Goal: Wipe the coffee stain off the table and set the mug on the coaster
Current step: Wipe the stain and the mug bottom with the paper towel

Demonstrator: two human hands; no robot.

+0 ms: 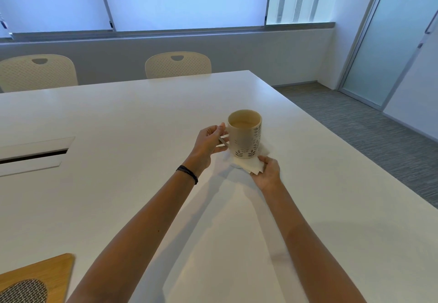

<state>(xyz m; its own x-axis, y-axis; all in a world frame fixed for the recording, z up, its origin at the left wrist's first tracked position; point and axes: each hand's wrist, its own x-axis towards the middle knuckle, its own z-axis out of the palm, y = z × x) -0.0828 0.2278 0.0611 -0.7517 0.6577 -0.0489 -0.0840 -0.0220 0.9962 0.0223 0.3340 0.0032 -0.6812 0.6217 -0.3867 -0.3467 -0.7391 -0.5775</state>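
A cream mug point(246, 134) with a leaf pattern holds milky coffee and stands upright over a folded white napkin point(248, 164) on the white table point(118, 160). My left hand point(209, 143) grips the mug's handle. My right hand point(267, 172) pinches the napkin's near corner, just right of the mug's base. Whether the mug rests on the napkin or hovers just above it, I cannot tell. No stain shows; the spot under the mug is hidden. A grey woven coaster point(22, 292) lies on a wooden board point(57, 272) at the bottom left corner.
A cable hatch point(33, 154) is set into the table at the left. Two cream chairs point(177, 65) stand at the far edge. The table's right edge drops to grey carpet point(367, 132), with a glass door point(384, 41) beyond.
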